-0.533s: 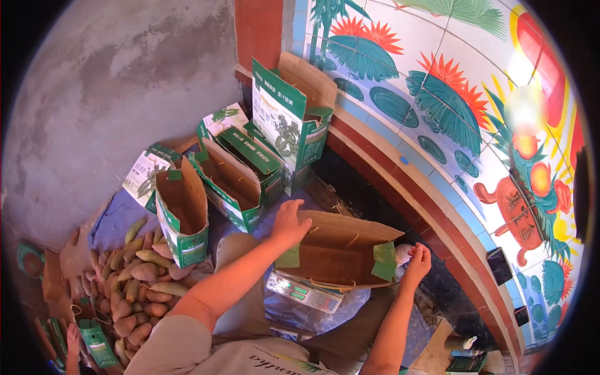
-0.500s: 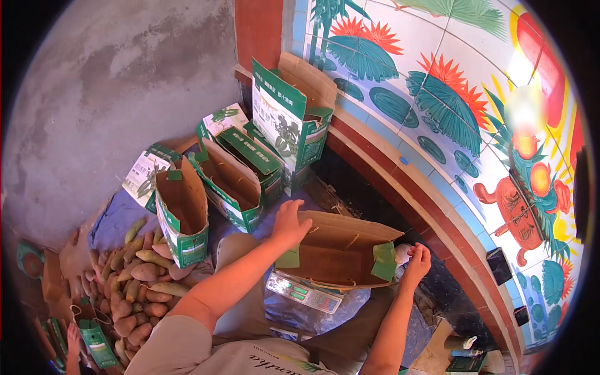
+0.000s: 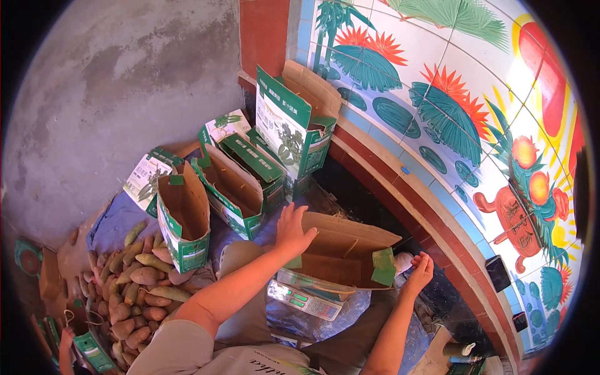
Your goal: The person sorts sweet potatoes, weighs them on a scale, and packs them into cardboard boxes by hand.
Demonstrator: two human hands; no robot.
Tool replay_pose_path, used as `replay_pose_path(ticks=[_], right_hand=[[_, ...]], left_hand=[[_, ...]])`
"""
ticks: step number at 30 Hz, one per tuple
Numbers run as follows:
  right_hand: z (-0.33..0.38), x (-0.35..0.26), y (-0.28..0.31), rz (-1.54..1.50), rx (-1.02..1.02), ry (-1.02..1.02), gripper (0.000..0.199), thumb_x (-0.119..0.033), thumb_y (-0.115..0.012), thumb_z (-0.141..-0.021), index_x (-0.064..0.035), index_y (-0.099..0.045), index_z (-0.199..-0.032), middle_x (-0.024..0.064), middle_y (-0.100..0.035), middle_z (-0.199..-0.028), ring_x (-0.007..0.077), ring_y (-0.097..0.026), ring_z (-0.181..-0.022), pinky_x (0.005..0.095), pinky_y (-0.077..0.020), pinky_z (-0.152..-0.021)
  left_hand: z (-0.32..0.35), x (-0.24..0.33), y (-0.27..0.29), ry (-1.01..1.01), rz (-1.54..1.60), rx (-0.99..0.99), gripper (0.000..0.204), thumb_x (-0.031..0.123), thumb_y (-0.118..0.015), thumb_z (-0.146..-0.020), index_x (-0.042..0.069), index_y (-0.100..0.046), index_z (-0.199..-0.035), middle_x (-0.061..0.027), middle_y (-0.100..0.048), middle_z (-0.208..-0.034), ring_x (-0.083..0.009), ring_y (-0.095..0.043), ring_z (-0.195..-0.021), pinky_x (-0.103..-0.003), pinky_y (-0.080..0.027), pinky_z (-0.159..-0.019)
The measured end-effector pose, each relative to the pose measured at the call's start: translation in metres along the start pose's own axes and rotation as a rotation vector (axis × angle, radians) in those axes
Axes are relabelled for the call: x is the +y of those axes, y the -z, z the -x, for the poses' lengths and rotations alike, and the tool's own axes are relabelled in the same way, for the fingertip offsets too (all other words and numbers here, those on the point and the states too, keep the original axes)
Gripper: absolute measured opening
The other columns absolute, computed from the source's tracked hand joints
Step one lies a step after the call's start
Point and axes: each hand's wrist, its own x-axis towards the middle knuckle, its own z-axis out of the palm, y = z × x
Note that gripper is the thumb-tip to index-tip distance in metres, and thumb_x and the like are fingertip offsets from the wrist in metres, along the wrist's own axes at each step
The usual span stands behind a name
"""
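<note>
The scale's (image 3: 304, 300) panel faces nearest; the open box (image 3: 344, 250) appears to rest on it, bare cardboard inside, flaps unclosed. The left hand (image 3: 294, 234), forearm slanting rightward, spreads its fingers at the box's left end; the right hand (image 3: 420, 272), raised beyond its right end, bunches its fingers, grip unclear. Sweet potatoes (image 3: 145, 276) lie loose by the blue sheet's (image 3: 107, 228) left edge. Beyond stand other boxes (image 3: 279, 119), some open.

Tall box (image 3: 284, 109): white characters in a row on the green top band; larger characters on the white panel below
Flat box (image 3: 252, 157): white characters along the green lid
Left box (image 3: 147, 177): small print on the white panel, too small to read
Scale (image 3: 305, 300): green-lit display windows; digits not legible
Shirt (image 3: 253, 361): dark script lettering, partly cut off by the lower edge; a smaller line beside it
</note>
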Motion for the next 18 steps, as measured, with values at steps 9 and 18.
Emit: replay_pose_path(ticks=[9,18], right_hand=[[0.006,-0.006,0.003,0.002,0.017,0.09,0.023,-0.022,-0.051,-0.097,-0.0029,-0.064,-0.095,0.0017,-0.061,-0.077,0.0067,-0.052,-0.066,0.0209,-0.0401,-0.06],[0.031,-0.032,-0.01,0.32,-0.171,0.475,0.014,-0.011,-0.054,-0.092,0.0,-0.062,-0.088,0.0061,-0.058,-0.076,0.0146,-0.054,-0.067,0.0283,-0.0443,-0.063]], left_hand=[[0.003,0.004,0.002,-0.011,-0.014,0.02,0.067,0.026,-0.067,-0.079,0.01,-0.036,-0.136,-0.026,-0.023,-0.146,-0.0431,-0.018,-0.138,-0.051,-0.02,-0.11],[0.0,0.009,0.006,-0.001,-0.045,-0.014,0.064,0.027,-0.065,-0.08,0.013,-0.038,-0.136,-0.0231,-0.022,-0.148,-0.0409,-0.02,-0.137,-0.049,-0.02,-0.111]])
